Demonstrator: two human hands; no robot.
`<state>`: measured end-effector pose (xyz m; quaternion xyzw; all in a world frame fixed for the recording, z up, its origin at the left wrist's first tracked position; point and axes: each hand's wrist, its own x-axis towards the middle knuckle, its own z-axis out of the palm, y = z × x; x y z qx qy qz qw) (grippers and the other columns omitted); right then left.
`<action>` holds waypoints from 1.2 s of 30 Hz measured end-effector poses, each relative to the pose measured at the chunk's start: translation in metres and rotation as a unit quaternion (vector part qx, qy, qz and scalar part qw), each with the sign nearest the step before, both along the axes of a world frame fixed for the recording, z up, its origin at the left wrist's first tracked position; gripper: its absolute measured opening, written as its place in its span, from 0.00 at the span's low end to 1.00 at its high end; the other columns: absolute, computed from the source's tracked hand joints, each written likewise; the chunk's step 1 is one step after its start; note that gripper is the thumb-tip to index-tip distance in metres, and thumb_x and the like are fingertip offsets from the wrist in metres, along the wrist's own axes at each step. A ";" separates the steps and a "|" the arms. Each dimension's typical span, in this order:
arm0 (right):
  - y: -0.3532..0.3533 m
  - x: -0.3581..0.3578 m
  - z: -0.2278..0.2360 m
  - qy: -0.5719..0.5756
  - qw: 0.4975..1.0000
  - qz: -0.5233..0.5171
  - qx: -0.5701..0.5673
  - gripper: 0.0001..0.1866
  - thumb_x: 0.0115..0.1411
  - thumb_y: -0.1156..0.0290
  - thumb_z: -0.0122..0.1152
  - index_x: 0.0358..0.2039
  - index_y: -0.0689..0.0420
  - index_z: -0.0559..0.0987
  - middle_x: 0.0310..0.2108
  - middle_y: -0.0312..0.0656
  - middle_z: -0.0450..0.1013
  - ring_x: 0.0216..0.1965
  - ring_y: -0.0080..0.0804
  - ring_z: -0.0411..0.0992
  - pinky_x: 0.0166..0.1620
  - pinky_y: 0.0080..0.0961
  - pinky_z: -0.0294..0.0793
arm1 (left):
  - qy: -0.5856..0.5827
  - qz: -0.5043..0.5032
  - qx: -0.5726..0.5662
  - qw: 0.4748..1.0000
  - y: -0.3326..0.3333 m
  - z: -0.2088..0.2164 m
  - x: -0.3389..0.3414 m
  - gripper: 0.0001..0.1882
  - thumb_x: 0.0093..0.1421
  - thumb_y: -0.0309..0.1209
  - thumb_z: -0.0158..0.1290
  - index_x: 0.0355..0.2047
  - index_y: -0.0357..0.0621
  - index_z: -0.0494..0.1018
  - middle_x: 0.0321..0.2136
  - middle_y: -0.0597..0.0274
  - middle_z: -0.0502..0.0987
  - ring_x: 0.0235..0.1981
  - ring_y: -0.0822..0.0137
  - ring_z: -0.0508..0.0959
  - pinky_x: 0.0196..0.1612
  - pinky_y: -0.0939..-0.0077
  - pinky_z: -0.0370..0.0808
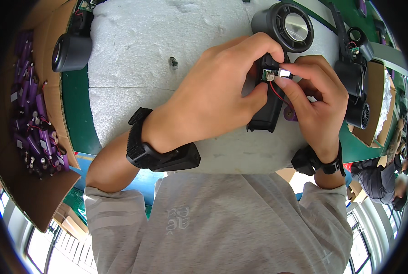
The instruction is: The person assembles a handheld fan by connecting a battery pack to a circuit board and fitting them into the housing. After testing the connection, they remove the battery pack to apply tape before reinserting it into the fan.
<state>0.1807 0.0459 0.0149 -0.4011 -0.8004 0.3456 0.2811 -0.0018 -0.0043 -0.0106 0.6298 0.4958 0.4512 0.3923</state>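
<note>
- Black fan [269, 107]: over the pitted white foam slab [131, 45], right of centre; long axis nearly fore-and-aft, round ribbed head [296, 26] at the far end, smooth oblong handle [262, 119] pointing nearward, slightly left.
- Left hand [217, 86]: thumb and forefinger closed about the handle.
- Right hand [320, 89]: thumb and forefinger pinch a small white piece [284, 72] beside a green circuit board [265, 73].
- Thin red wire [277, 92]; purple cylinder [290, 113], near the handle.

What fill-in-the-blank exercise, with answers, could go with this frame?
The left hand holds a device housing coloured ____.
The small piece at the fingertips of the right hand is ____.
The cylinders in the cardboard box are mostly ____.
That box stands on the person's ____ side.
Missing words: black; white; purple; left.
</note>
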 end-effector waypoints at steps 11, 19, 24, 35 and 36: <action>0.001 -0.005 -0.001 -0.017 0.994 -0.001 0.104 0.11 0.47 0.78 0.72 0.33 0.58 0.83 0.29 0.39 0.74 0.21 0.24 0.72 0.22 0.18 0.69 | 0.013 0.047 -0.041 0.998 0.000 0.001 0.006 0.17 0.48 0.17 0.57 0.39 0.44 0.70 0.24 0.65 0.75 0.22 0.75 0.74 0.25 0.81 0.70; 0.001 -0.005 -0.004 -0.013 0.993 0.001 0.121 0.11 0.47 0.77 0.73 0.33 0.58 0.83 0.27 0.38 0.74 0.21 0.24 0.72 0.22 0.19 0.69 | 0.028 0.058 -0.046 0.997 0.000 0.001 0.006 0.16 0.48 0.18 0.57 0.37 0.43 0.68 0.22 0.64 0.74 0.22 0.76 0.74 0.26 0.81 0.71; 0.003 -0.004 -0.004 -0.026 0.983 0.030 0.179 0.11 0.47 0.77 0.73 0.33 0.58 0.83 0.26 0.39 0.74 0.20 0.23 0.71 0.21 0.19 0.69 | 0.005 0.024 -0.057 0.998 0.001 0.004 0.000 0.16 0.49 0.16 0.55 0.39 0.42 0.70 0.23 0.64 0.75 0.25 0.75 0.75 0.28 0.81 0.72; 0.003 0.000 -0.001 -0.016 0.997 -0.033 -0.064 0.14 0.49 0.77 0.72 0.35 0.61 0.76 0.26 0.37 0.72 0.21 0.21 0.71 0.23 0.17 0.69 | 0.064 -0.063 0.054 0.995 0.009 0.002 -0.014 0.19 0.52 0.13 0.52 0.42 0.45 0.80 0.36 0.58 0.78 0.31 0.69 0.78 0.33 0.79 0.74; 0.006 0.002 -0.001 -0.032 0.997 0.003 -0.069 0.15 0.51 0.79 0.70 0.38 0.61 0.74 0.27 0.36 0.72 0.22 0.19 0.72 0.25 0.15 0.69 | 0.070 -0.060 0.039 0.995 0.009 0.004 -0.013 0.19 0.52 0.13 0.53 0.42 0.46 0.81 0.37 0.58 0.78 0.31 0.68 0.78 0.33 0.79 0.74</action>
